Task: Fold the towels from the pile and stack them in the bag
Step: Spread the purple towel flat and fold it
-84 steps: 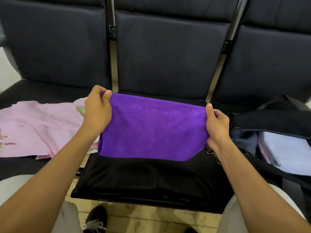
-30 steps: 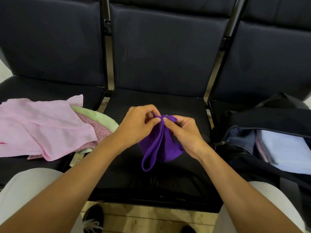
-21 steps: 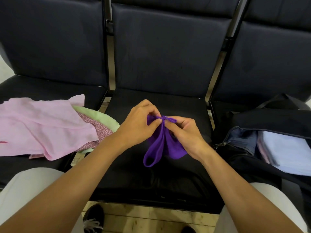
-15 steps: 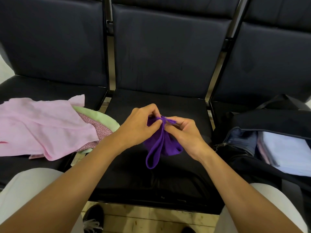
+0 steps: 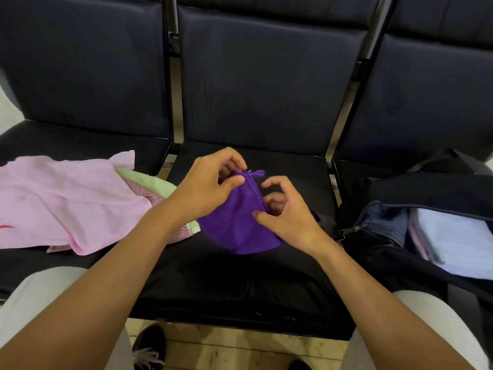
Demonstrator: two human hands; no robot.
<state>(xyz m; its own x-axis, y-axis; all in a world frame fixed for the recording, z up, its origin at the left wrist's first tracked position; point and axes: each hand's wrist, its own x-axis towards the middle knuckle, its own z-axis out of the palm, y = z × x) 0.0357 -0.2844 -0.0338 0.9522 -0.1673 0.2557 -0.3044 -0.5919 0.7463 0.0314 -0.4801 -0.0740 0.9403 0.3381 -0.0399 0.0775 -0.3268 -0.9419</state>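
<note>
The left hand point(image 5: 205, 192) pinches the top edge of the purple towel point(image 5: 237, 222) between thumb and forefinger, holding it up above the middle seat point(image 5: 293, 169) of a row of dark padded chairs. The towel hangs bunched from that pinch, a small corner poking up just past the fingertips, its lower part blurred. The right hand point(image 5: 286, 212) is just beside the left one, on the towel's other side; its fingers are loosely curled and spread, the thumb touching the cloth near its seamed edge, the forefinger arched clear of it, so it grips nothing firmly that I can see. Out beyond the left hand, on the neighbouring seat, lies the pile: a pink towel point(image 5: 61, 201) spread on top, with a light green towel point(image 5: 149, 181) and a pink patterned towel point(image 5: 144, 190) showing at its edge nearest the wrist. Out beyond the right hand, well apart from it, the dark bag point(image 5: 426, 190) sits unzipped with folded pale blue cloth point(image 5: 458, 241) inside
</note>
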